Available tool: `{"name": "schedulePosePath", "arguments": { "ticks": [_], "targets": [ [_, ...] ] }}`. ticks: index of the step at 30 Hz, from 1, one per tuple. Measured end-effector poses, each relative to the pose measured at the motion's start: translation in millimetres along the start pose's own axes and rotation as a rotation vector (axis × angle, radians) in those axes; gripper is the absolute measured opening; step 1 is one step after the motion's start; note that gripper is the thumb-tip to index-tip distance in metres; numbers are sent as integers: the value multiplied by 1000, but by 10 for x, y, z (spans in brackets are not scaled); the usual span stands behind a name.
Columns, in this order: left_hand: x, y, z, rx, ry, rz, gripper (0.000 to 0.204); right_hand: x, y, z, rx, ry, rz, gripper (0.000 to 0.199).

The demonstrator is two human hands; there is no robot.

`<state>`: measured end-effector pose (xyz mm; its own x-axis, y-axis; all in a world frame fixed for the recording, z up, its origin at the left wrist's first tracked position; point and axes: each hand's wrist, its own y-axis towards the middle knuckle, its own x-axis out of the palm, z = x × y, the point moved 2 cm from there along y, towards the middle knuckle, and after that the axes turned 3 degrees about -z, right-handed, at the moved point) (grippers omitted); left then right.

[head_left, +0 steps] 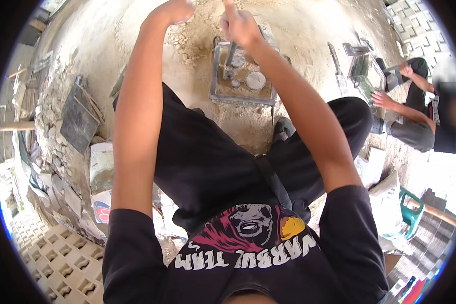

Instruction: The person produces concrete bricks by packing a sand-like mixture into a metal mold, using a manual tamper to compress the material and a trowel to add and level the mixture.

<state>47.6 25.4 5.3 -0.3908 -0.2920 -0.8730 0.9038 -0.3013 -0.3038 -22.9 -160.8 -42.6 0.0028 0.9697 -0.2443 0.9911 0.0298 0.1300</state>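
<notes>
We note one metal mould frame (244, 76); right hand (240, 26) grips one rod (230, 54); left hand (176, 11) curled, grip unclear.

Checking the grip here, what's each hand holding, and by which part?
The right hand grips the upper end of a dark metal rod standing in the square mould. The left hand is closed; contents cannot be told.

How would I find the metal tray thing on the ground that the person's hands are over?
Start at the sandy ground ahead of the person's knees. Just under the right hand lies a square metal mould with a raised rim. Unlike the other mould by the second person on the right, this one holds grey round discs and has a dark tool standing in it.
</notes>
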Motion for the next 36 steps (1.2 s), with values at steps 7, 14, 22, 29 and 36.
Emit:
{"name": "schedulePosePath", "arguments": {
  "ticks": [7, 14, 22, 29, 36],
  "targets": [
    [465, -264, 457, 171, 90, -35, 40, -665, 48, -252, 144, 519, 22, 67],
    [970, -187, 899, 316, 116, -96, 45, -879, -361, -563, -36, 397, -28, 63],
    [1369, 174, 922, 241, 93, -270, 46, -842, -570, -264, 0, 295, 67, 41],
    [2493, 80, 0, -65, -102, 454, 56, -616, -601, 174, -60, 119, 359, 32],
    [3116, 120, -515, -344, -411, 138, 70, -473, -657, 216, 67, 287, 71, 45]
  ]
}}
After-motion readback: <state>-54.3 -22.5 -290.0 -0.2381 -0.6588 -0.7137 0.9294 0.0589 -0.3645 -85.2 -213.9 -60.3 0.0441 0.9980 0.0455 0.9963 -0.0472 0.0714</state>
